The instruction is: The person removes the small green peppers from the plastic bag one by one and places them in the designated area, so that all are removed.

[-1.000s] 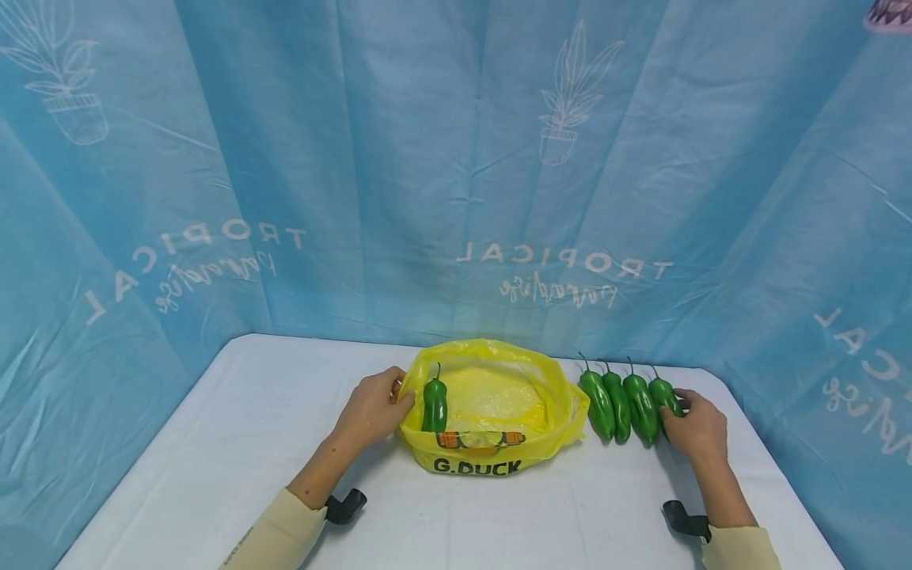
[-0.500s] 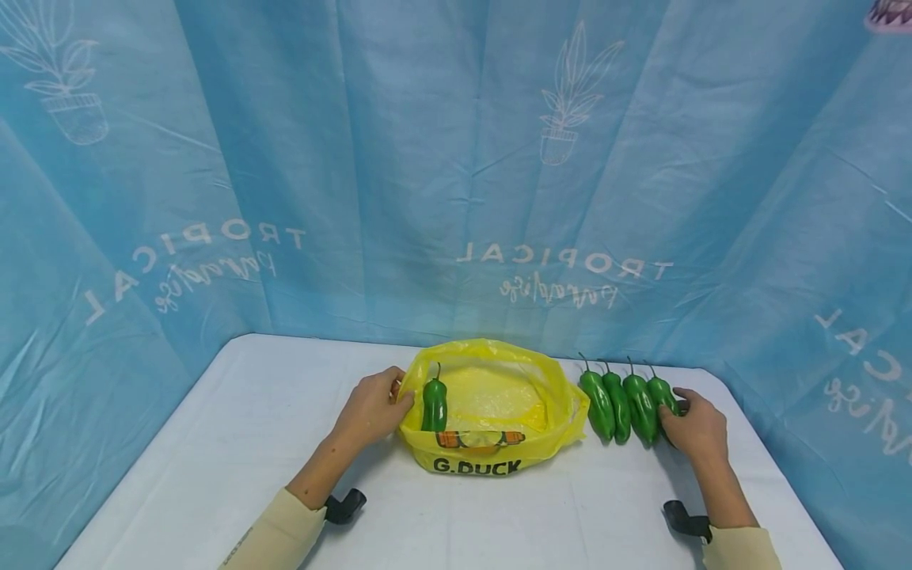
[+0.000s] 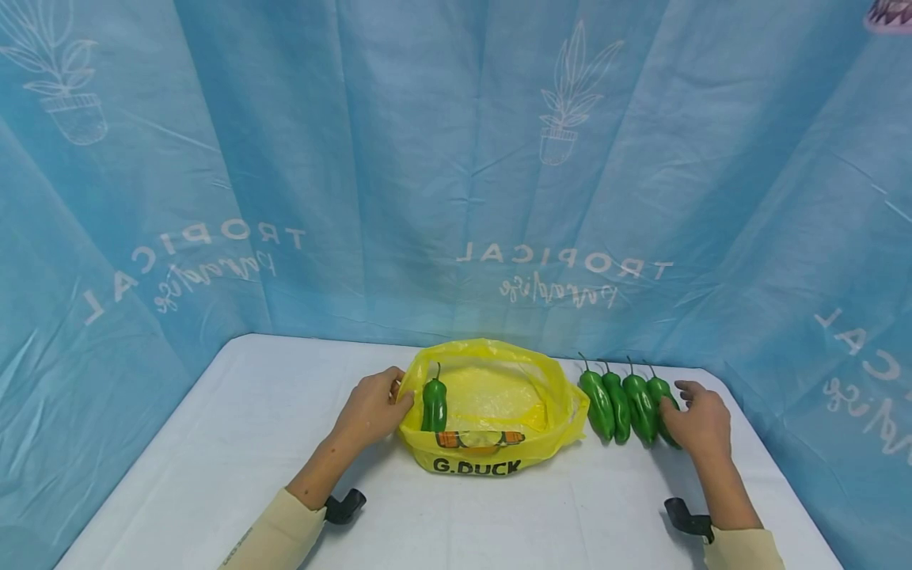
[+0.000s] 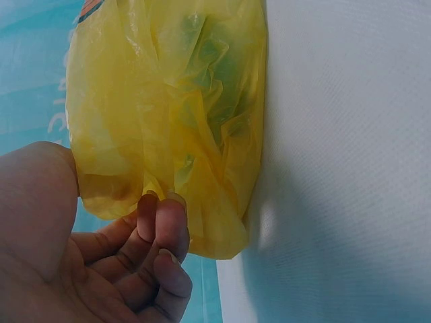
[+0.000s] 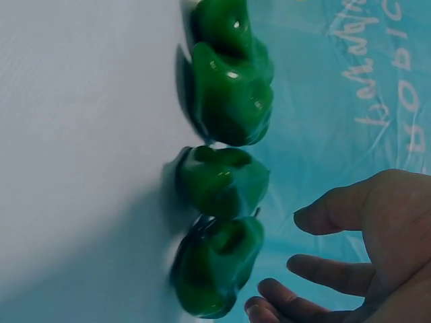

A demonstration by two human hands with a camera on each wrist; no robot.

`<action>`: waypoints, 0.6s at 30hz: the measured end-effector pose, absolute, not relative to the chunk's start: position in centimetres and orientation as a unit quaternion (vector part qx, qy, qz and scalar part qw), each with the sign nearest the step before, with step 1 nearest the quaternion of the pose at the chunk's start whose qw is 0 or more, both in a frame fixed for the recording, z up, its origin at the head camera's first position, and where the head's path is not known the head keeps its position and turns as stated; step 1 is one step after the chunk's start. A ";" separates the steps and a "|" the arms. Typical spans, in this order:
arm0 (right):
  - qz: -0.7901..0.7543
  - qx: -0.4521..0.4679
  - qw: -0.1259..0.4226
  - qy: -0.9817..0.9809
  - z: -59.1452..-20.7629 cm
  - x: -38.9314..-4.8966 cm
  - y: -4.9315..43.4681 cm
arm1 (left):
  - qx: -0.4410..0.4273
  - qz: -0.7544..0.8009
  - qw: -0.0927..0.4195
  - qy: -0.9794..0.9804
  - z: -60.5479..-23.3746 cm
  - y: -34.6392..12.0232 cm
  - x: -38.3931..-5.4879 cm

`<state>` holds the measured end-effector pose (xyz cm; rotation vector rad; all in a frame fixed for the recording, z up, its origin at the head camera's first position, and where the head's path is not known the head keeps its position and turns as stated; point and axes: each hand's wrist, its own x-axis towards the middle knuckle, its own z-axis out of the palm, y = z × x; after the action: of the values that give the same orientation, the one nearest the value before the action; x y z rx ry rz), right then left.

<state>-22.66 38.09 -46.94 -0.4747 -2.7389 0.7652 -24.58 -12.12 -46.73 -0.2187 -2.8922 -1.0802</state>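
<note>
In the head view a yellow plastic bag (image 3: 541, 451) printed "G.DUCK" stands open-mouthed on the table. One green chili pepper (image 3: 435, 405) is inside it, at the left. My left hand (image 3: 370, 408) pinches the bag's left rim between thumb and curled fingers. To the right of the bag lie several green peppers (image 3: 641, 408) side by side, stems away from me. Beside the rightmost pepper (image 3: 661, 392) is my right hand (image 3: 701, 419), its thumb and fingers spread apart. The right wrist view shows a gap between those fingers (image 5: 330, 272) and the nearest pepper (image 5: 219, 269).
A white cloth covers the table (image 3: 499, 522). Blue curtains (image 3: 427, 198) with white lettering hang close behind it and along both sides. Each wrist wears a black camera mount, such as the right one (image 3: 685, 518).
The rightmost pepper has shifted slightly left against its neighbour. My right hand has then let go, its fingers spreading and drawing back a little to the right. The left hand stays put.
</note>
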 end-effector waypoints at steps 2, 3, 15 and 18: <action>0.262 -0.158 0.138 -0.942 -46.7 -22.6 37.9 | -0.070 -0.347 0.023 -0.935 -46.7 -12.1 -24.6; 0.261 -0.156 0.140 -0.942 -46.5 -22.6 37.7 | -0.070 -0.346 0.023 -0.935 -46.8 -12.1 -24.6; 0.262 -0.116 0.175 -0.942 -45.2 -22.0 36.1 | -0.072 -0.345 0.030 -0.935 -46.9 -12.1 -24.6; 0.266 -0.107 0.180 -0.941 -45.0 -21.7 35.6 | -0.075 -0.345 0.032 -0.935 -46.9 -12.1 -24.6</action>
<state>-21.71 35.58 -44.99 -0.3026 -2.6578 0.7527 -24.56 -12.13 -46.90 -0.2323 -2.8784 -1.0632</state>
